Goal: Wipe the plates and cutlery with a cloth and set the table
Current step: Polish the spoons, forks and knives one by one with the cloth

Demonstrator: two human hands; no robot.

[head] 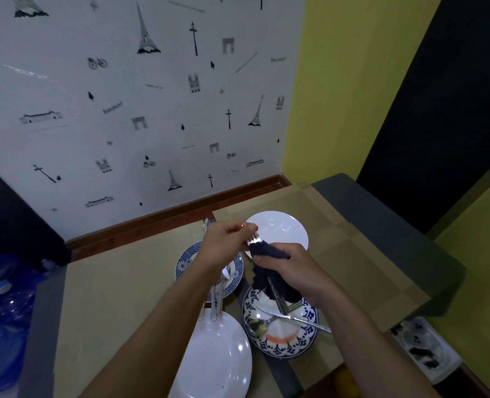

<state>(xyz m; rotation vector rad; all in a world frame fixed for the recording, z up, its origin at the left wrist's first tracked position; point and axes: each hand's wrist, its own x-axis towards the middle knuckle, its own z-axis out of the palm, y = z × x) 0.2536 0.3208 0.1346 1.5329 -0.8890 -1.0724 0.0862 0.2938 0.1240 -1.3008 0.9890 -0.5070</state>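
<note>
In the head view the left hand [223, 242] pinches a fork [253, 240] near its tines, just over the rim of the far white plate [284, 228], while the right hand [292, 262] curls round the dark cloth [266, 278] bunched on its shaft — light, stiff, slick steel, likely safest gripped firmly at the ends.

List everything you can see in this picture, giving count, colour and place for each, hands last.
white plates: two, white, one far, one at near edge
blue patterned plate: one, blue and white, left of centre
bordered plate: one, white with blue border, near right
spoon, knife: one each, silver, on the bordered plate
other cutlery: several, silver, on the blue patterned plate
fork: one, silver, held above the plates
cloth: one, dark navy, round the fork
placemats: several, tan, on the table
table: one, grey, beneath the placemats
left hand: one, holds the fork
right hand: one, holds the cloth
</note>
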